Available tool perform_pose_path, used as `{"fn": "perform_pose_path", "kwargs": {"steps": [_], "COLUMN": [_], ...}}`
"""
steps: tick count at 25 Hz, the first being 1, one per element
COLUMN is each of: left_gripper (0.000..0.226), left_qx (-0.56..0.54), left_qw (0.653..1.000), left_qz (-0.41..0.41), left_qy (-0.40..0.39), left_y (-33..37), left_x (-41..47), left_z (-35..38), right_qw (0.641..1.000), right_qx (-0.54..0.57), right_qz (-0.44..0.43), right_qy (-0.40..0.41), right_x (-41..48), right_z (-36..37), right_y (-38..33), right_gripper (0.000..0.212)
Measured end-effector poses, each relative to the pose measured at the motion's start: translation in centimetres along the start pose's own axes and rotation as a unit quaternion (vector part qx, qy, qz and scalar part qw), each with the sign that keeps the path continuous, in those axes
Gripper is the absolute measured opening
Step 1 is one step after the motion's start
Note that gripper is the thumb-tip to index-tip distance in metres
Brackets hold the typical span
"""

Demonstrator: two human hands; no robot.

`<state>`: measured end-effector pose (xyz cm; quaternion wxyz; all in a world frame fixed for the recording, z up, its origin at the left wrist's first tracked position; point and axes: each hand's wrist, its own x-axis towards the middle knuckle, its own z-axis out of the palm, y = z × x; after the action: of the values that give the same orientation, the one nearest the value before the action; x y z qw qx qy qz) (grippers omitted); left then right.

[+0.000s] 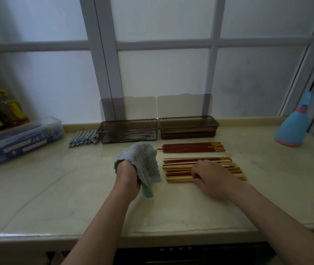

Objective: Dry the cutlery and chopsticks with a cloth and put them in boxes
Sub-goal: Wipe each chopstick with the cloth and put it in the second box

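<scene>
Bottles (9, 109) with yellow labels stand in shadow at the far left, too dim to read, and the outermost is cut off by the frame. In front of them lies a clear lidded container (22, 139), its blue contents blurred. A striped rag (83, 139) lies folded on the counter (75, 197), just beside the left box (127, 131). That box's lid stands upright against the window, and through its smoky wall grey cutlery (125, 137) shows only faintly.

Nearer the camera, the left hand (127, 175) holds a blue-green cloth (142, 159). The cloth drapes over the fingers and hides them completely, and one corner hangs below the palm.

The right box (188, 129) touches the left one. Pale sticks lie inside it, but they are hard to make out. Before it lies a far row of red chopsticks (190, 147), and closer in, a near row of mixed chopsticks (179, 169).

The right hand (213, 176) rests on the near row, covering its middle. Its fingers are bent down onto the sticks, and whether they pinch one cannot be told.

A blue and pink spray bottle (293, 127) stands far right, well apart from the rest.
</scene>
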<state>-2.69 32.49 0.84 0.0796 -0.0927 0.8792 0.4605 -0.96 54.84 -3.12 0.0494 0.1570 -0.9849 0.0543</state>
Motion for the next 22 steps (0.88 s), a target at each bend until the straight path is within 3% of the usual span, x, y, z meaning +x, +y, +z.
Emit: {"fn": "perform_pose_path", "kwargs": {"steps": [1,2,3,4,9,13,15,18,20,22], "left_gripper": [0.036,0.044,0.046,0.046,0.045,0.051,0.049,0.044,0.037,0.040], "left_qx": [0.194,0.408,0.536,0.564,0.536,0.562,0.524,0.522,0.445,0.398], "left_qw": [0.980,0.911,0.840,0.821,0.840,0.817,0.843,0.844,0.894,0.914], "left_qz": [0.045,0.052,0.051,0.042,0.054,0.112,0.113,0.124,0.053,0.067], "left_qy": [-0.025,-0.043,-0.067,-0.078,-0.067,-0.064,-0.051,-0.026,-0.023,-0.040], "left_y": [0.2,0.6,1.4,1.7,1.2,1.8,2.1,1.9,1.8,2.2], "left_x": [-0.9,-1.1,-1.6,-1.4,-1.0,-1.3,-1.5,-2.1,-2.5,-2.0], "left_z": [-0.3,-0.7,-1.4,-1.6,-1.9,-1.7,-1.5,-1.5,-1.4,-1.1], "right_qw": [1.000,0.999,0.996,0.995,0.998,0.992,0.986,0.983,0.985,0.991], "right_qx": [-0.021,-0.050,-0.076,-0.089,-0.045,-0.116,-0.153,-0.164,-0.144,-0.073], "right_qz": [0.000,-0.007,-0.022,-0.036,-0.033,-0.050,-0.065,-0.071,-0.052,-0.018], "right_qy": [0.008,0.019,0.029,0.038,0.017,-0.001,0.017,0.051,0.077,0.113], "right_x": [-0.1,-0.1,-0.2,-0.4,-0.5,-0.4,-0.8,-1.3,-1.2,-0.8], "right_z": [0.2,0.6,1.1,1.4,1.1,0.7,0.8,1.0,1.1,0.3], "right_y": [-0.2,-0.3,-0.3,-0.4,-0.2,-0.5,-1.1,-1.3,-1.1,-1.3], "right_gripper": [0.010,0.014,0.017,0.018,0.017,0.025,0.028,0.025,0.024,0.023]}}
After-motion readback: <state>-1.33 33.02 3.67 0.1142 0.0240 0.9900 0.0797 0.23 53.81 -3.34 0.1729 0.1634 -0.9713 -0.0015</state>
